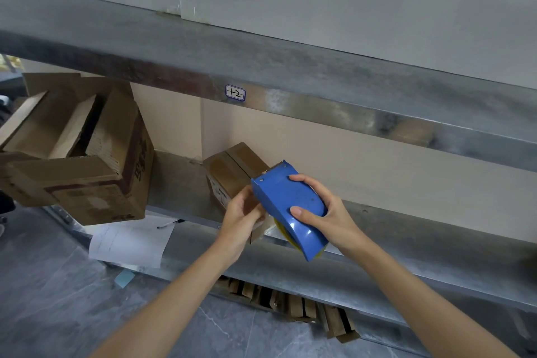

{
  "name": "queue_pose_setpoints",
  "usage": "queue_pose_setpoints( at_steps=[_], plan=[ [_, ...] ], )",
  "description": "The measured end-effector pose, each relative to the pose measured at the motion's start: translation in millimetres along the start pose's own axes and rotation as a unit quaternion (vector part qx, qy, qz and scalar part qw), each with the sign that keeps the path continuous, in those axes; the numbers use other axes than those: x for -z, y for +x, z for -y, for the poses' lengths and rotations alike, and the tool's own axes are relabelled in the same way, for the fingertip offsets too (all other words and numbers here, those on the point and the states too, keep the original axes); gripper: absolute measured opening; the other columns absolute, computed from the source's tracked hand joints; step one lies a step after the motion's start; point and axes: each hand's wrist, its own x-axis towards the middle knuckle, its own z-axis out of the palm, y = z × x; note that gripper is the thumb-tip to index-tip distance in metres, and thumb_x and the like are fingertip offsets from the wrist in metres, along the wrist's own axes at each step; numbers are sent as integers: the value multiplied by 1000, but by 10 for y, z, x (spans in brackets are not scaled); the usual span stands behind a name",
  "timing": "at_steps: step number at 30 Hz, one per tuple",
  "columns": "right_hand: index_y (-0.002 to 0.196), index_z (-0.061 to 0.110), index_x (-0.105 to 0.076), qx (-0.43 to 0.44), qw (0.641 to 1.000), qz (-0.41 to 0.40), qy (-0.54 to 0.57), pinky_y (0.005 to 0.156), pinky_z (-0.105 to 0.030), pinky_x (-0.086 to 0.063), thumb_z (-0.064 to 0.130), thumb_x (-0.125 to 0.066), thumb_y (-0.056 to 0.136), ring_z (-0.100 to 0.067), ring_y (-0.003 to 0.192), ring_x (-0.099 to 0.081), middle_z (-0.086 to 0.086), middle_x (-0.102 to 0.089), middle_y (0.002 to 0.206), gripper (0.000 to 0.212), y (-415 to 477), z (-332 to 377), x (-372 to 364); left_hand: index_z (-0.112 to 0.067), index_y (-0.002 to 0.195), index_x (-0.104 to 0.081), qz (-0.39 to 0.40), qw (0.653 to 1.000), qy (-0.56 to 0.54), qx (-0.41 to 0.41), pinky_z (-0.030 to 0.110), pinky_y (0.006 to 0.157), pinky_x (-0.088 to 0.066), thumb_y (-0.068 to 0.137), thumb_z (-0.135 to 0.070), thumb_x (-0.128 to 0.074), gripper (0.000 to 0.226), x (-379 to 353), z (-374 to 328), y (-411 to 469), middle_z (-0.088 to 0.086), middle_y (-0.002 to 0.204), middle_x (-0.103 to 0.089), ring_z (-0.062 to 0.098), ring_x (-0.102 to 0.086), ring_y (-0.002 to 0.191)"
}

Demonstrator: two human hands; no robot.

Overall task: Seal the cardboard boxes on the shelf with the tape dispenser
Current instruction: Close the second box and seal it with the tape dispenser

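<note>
At the left of the frame an open box (87, 154) stands on the metal shelf (436, 244), with a paper (130, 238) and a pen (171, 223) just below it. In the middle the left hand (244, 218) grips the near end of a small box (232, 168). Just to the right, the right hand (328, 212) is closed around the blue dispenser (287, 200), held tilted over this box. A grey floor (58, 299) lies at the lower left.

Viewpoint: head-worn camera, riding above both forearms, right up against the metal shelf (406, 229).
Facing: forward and down; shelf edges slant across the frame, dropping toward the right.
Nearness: close in, with left hand (241, 218) and right hand (331, 212) mid-frame.
Lower left: floor (43, 314) below the shelf.
</note>
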Motion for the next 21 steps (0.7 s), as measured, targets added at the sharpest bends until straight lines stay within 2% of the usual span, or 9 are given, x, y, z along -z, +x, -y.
queue_pose_setpoints(
  at_steps=[5,10,13,16,19,21],
  plan=[
    [126,42,-59,5,1000,6,-7,73,-27,-55,28,-77,83,-15,95,-66,19,-59,121,49,-29,0,4,-26,119,-62,-22,999,-15,27,29,79,-52,99,-3,-54,31,-5,28,41,-5,115,-71,16,-65,110],
    [125,38,-61,17,1000,9,-21,73,-27,-56,22,-79,80,-16,96,-67,23,-60,120,51,-95,5,1,-17,115,-65,-37,977,-140,154,26,58,-50,97,1,-52,28,-15,-48,91,7,104,-71,18,-64,78],
    [126,32,-60,24,999,25,-39,74,-27,-57,18,-79,80,-15,97,-68,24,-60,120,52,-131,37,36,-10,119,-64,-12,968,-160,193,31,60,-43,96,0,-54,27,29,-57,116,15,107,-69,17,-60,65],
    [126,30,-59,20,999,25,-34,73,-26,-56,18,-78,80,-14,95,-68,26,-61,118,51,-140,87,62,-10,119,-65,-4,981,-104,163,32,67,-48,97,-3,-57,25,56,-57,119,13,112,-70,20,-64,84],
    [127,30,-58,20,999,21,-27,71,-25,-55,17,-77,80,-14,92,-69,24,-62,117,53,-131,117,57,-15,112,-66,-10,997,6,74,31,81,-54,96,-5,-61,20,51,-90,104,4,111,-72,19,-68,101],
    [128,29,-58,19,999,23,-23,72,-25,-55,17,-77,81,-14,92,-69,24,-62,117,53,-118,125,52,-16,109,-65,-9,997,79,3,26,84,-56,95,-5,-63,18,45,-105,88,-1,107,-73,13,-68,105]
  ],
)
